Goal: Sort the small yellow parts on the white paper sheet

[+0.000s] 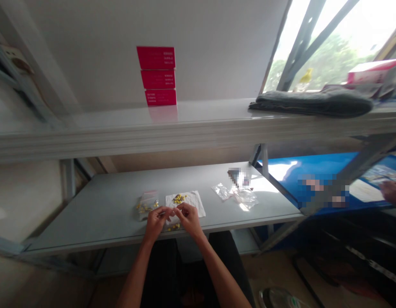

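Both hands meet close to the table's front edge. My left hand (157, 218) and my right hand (187, 215) pinch the top of a small clear plastic bag (174, 223), which hangs between them with a few yellow pieces at its bottom. Just beyond my fingers lies a white cloth or paper sheet (195, 202), bearing a little heap of yellow and dark pieces (179, 198) too small to name. To the left of my left hand rest filled clear bags (147, 203) with yellow pieces inside.
Flat clear bags (245, 197) lie on the grey table (104, 205) at right. A shelf (210, 116) crosses above, holding stacked red boxes (158, 79) and folded dark cloth (310, 102). Beyond a metal post, a co-worker's hand (392, 192) is over a blue table (281, 182).
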Motion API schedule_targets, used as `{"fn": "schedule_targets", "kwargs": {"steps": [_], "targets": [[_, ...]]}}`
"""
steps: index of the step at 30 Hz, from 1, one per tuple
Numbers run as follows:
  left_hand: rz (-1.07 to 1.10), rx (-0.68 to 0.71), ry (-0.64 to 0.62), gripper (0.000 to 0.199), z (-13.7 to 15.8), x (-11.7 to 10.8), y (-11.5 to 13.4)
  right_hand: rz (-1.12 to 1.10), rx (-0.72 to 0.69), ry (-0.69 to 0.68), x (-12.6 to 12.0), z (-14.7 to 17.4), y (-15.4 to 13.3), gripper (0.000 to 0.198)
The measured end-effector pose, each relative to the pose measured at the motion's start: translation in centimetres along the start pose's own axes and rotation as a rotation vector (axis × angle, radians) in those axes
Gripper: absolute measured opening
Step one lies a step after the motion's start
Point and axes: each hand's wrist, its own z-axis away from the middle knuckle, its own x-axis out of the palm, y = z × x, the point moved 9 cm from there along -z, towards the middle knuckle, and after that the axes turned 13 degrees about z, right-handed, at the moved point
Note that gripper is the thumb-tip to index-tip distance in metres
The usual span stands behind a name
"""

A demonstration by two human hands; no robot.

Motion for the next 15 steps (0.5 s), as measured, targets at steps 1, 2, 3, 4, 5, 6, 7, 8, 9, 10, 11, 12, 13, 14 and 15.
{"fn": "schedule_targets", "kwargs": {"steps": [1,2,3,4,5,6,7,8,9,10,11,12,13,14,15], "targets": [[-0.007,-0.002,-0.005,0.03,0.0,0.0,0.0,-0.002,0.006,-0.004,0.0,0.0,0.1,0.037],[-0.012,-0.008,-0.009,0.031,0.0,0.0,-0.1,-0.004,0.018,0.008,-0.1,0.0,0.2,0.039],[-0.013,-0.016,-0.017,0.032,-0.1,0.1,-0.2,-0.009,0.033,0.032,-0.3,0.0,0.3,0.042],[-0.009,-0.026,-0.028,0.035,-0.1,0.2,-0.4,-0.017,0.047,0.06,-0.6,0.0,0.5,0.044],[-0.005,-0.035,-0.039,0.037,-0.2,0.4,-0.5,-0.026,0.057,0.082,-0.8,0.0,0.6,0.046],[-0.004,-0.042,-0.05,0.04,-0.2,0.5,-0.6,-0.034,0.066,0.096,-0.9,0.0,0.7,0.047],[-0.004,-0.044,-0.053,0.042,-0.2,0.6,-0.6,-0.039,0.073,0.104,-0.9,0.0,0.8,0.047],[-0.005,-0.043,-0.046,0.044,-0.3,0.5,-0.6,-0.039,0.078,0.103,-0.9,0.0,0.8,0.048],[-0.008,-0.038,-0.031,0.045,-0.3,0.2,-0.4,-0.035,0.079,0.099,-0.8,-0.1,0.8,0.049],[-0.013,-0.028,-0.005,0.046,-0.5,-0.3,-0.2,-0.027,0.079,0.095,-0.7,-0.1,0.8,0.05],[-0.019,-0.013,0.035,0.046,-0.6,-1.1,0.1,-0.017,0.079,0.098,-0.7,-0.2,0.8,0.051],[-0.028,0.004,0.087,0.047,-0.9,-2.2,0.5,-0.007,0.08,0.109,-0.8,-0.2,0.8,0.053],[-0.042,0.027,0.153,0.047,-1.2,-3.7,0.9,0.0,0.083,0.123,-0.9,-0.2,0.8,0.053],[-0.055,0.047,0.234,0.048,-1.6,-5.4,1.2,0.002,0.087,0.133,-1.0,-0.3,0.8,0.054],[-0.075,0.056,0.309,0.05,-2.1,-7.3,1.4,0.001,0.091,0.139,-1.0,-0.3,0.8,0.054]]}}
